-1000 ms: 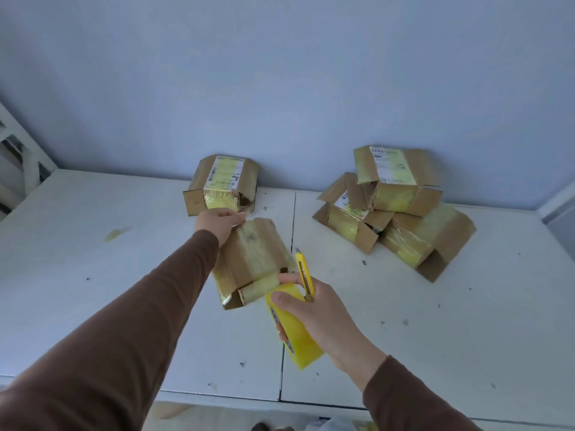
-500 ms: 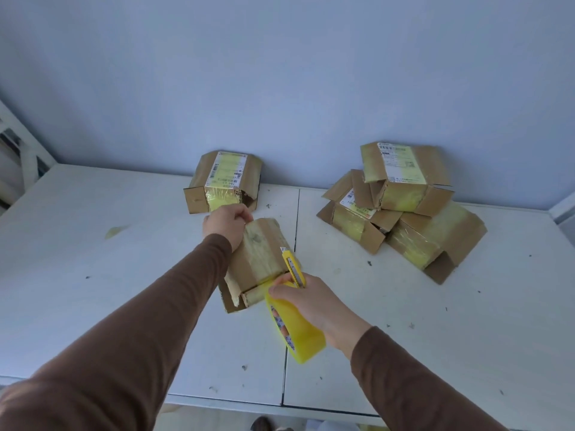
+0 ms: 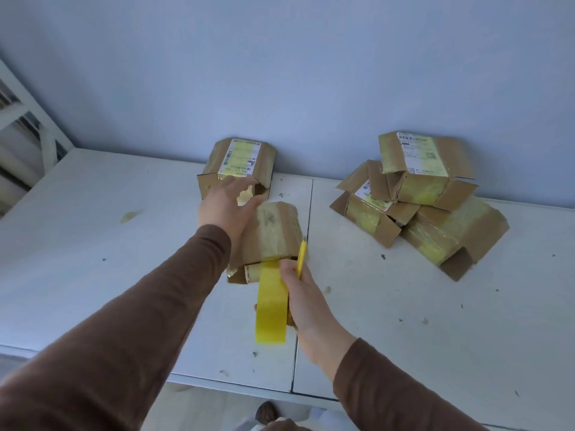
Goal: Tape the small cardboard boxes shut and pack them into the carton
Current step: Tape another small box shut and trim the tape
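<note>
We observe a white table (image 3: 93,244) set against a pale blue wall (image 3: 280,73), with several small cardboard boxes on it. The box being worked on (image 3: 272,234) lies near the middle of the table, just left of the seam (image 3: 306,275) between the two tabletop panels. Its upper face carries a band of tape; its near end looks ragged, and we cannot see inside it.

The left hand (image 3: 225,206) lies flat on the far left corner of this box, fingers spread and pressing down rather than curled around anything. The right hand (image 3: 303,293) is closed around a yellow tape roll (image 3: 270,318), and a yellow utility knife (image 3: 301,255) sits in the same grasp, its tip pointing away from the person along the box's right edge. A strip of yellow tape (image 3: 269,269) runs from the roll up to the near end of the box and touches it.

Behind the left hand, a labelled box (image 3: 238,160) stands against the wall, with a torn opening at its near right corner; its contents are not discernible. To the right, well apart from the hands, three more boxes form a pile (image 3: 420,197): a labelled one (image 3: 426,169) rests on top of two lower ones, all wrapped in yellowish tape, some flaps standing loose. Their contents are hidden.

We see no carton in this view. Small dark specks and a yellowish scrap (image 3: 130,215) lie on the tabletop.
</note>
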Demonstrator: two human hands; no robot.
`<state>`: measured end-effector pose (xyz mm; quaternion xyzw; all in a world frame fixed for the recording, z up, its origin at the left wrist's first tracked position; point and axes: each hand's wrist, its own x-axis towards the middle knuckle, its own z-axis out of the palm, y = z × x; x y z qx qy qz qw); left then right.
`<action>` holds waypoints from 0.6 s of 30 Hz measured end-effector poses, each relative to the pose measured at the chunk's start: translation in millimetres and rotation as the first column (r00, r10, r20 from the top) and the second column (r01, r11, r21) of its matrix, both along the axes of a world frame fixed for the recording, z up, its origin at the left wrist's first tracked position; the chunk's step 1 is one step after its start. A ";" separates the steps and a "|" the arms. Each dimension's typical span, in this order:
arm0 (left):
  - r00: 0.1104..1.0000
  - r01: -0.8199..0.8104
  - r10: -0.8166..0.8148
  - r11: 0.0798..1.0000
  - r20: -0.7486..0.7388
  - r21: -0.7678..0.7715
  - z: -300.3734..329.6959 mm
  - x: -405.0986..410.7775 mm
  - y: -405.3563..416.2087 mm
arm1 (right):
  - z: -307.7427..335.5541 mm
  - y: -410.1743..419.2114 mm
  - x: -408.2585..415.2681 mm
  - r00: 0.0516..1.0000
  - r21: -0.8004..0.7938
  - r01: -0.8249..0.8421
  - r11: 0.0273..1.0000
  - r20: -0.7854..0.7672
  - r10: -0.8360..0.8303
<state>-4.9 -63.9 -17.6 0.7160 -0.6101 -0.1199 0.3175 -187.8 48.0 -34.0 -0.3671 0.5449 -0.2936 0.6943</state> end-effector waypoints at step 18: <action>0.433 0.232 0.370 0.835 -0.822 0.498 -5.5 -44.4 137.8 | 8.3 -97.4 -12.8 0.484 -0.371 -0.781 0.502 -0.868 0.112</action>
